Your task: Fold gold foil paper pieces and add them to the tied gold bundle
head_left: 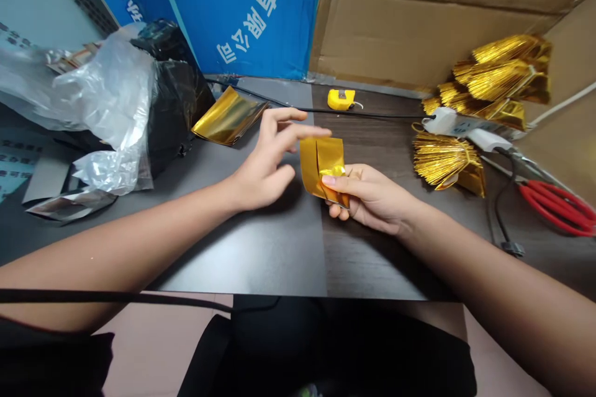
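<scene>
My right hand point(372, 195) grips a folded sheet of gold foil paper point(330, 158), thumb in front and fingers behind. A crease or overlapping edge runs down the sheet. Just left of it, my left hand point(274, 164) has its fingers apart; the index fingertip reaches the sheet's top edge, and I cannot tell whether it touches. A stack of flat gold foil sheets point(230, 115) lies on the table beyond my left hand. Tied bundles of folded gold foil point(442, 158) lie at the right, with more bundles point(503, 74) piled behind them.
A yellow tape measure point(341, 99) sits at the back, near a black cable point(372, 114). Black and clear plastic bags point(125, 93) crowd the left. At the right are a white power strip point(447, 121) and red-handled scissors point(559, 208). Cardboard point(419, 37) stands behind the table.
</scene>
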Demonstrator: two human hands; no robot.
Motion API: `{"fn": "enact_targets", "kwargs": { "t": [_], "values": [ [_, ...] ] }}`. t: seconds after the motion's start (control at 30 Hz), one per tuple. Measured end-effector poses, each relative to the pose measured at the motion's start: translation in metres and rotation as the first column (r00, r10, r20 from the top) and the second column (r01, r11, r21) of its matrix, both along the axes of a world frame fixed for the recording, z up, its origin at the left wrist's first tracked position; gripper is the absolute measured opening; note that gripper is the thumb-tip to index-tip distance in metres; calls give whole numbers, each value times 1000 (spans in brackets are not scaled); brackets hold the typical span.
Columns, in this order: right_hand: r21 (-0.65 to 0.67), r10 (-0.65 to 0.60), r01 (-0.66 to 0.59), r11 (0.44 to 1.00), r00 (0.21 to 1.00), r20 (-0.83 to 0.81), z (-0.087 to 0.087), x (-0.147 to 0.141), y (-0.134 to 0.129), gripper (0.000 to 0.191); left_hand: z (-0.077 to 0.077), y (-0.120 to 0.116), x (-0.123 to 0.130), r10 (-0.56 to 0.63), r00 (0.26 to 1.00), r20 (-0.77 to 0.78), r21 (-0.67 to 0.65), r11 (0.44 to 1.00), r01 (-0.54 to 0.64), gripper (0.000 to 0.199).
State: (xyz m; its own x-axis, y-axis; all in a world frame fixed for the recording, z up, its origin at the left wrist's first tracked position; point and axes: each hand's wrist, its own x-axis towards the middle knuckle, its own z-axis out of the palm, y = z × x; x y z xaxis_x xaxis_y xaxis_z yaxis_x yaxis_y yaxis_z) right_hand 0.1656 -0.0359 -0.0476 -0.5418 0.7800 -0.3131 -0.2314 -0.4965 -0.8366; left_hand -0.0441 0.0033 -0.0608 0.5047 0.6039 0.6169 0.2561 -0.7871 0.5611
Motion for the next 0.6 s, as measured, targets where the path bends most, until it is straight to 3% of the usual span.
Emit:
{"fn": "enact_targets", "kwargs": {
  "t": [0.07, 0.13, 0.33, 0.43, 0.5, 0.53, 0.6],
  "values": [
    [-34, 12, -12, 999, 1000, -14, 1, 2, 1, 37, 3, 0, -3, -19, 995, -99, 207, 978, 39, 32],
    [-72, 28, -28, 997, 1000, -12, 2, 3, 1, 38, 6, 0, -4, -30, 986, -162, 287, 955, 77, 16],
    [-130, 140, -139, 982, 990, -4, -2, 5, 0, 46, 11, -3, -3, -102, 985, -139, 227, 965, 132, 17],
    [-40, 105, -101, 994, 988, 110, -5, 8, 1, 68, 14, -7, -1, -101, 995, -25, 87, 991, 103, 16],
    [180, -126, 89, 980, 969, 210, -5, 11, 1, 74, 15, -10, 2, -48, 997, 54, -109, 993, 54, 21],
    [292, -247, 181, 939, 947, 206, -4, 13, 2, 75, 15, -12, 3, -26, 996, 89, -225, 973, 46, 24],
    [545, -429, 285, 788, 889, 156, -1, 15, 0, 73, 15, -16, 7, -10, 989, 148, -451, 890, 76, 30]
  ]
}}
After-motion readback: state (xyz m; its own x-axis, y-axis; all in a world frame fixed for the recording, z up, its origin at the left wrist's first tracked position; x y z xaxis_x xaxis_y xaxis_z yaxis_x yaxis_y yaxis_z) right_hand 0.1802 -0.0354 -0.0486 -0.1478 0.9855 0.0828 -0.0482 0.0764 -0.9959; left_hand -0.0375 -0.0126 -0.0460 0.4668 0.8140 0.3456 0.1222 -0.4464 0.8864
